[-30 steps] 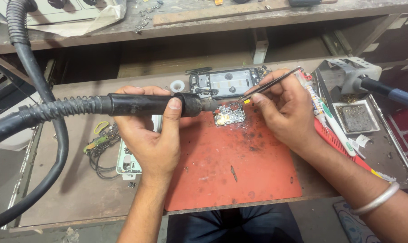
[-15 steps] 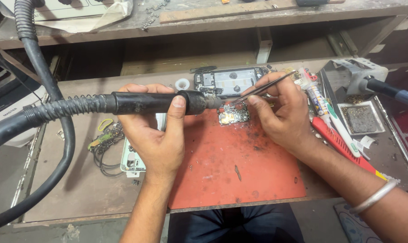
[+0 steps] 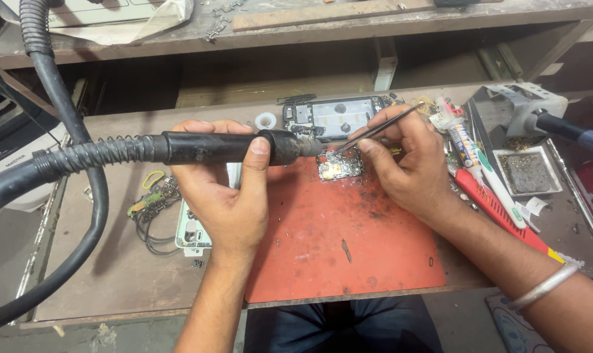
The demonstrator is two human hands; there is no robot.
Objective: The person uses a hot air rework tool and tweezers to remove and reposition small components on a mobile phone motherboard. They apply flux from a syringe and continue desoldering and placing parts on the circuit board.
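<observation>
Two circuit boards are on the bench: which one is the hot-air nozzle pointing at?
The small bare board on the red mat, right at the nozzle tip and touched by the tweezers. The larger board in the open phone lies behind it, off the mat.

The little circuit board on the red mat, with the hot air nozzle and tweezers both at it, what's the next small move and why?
Probably hold the nozzle steady and nudge the tweezers tip onto the part being heated. The left hand has the black handle aimed at the circuit board on the red mat, and the right hand has the tweezers angled down at the board's top edge. Whether the tip touches, I cannot tell.
</observation>
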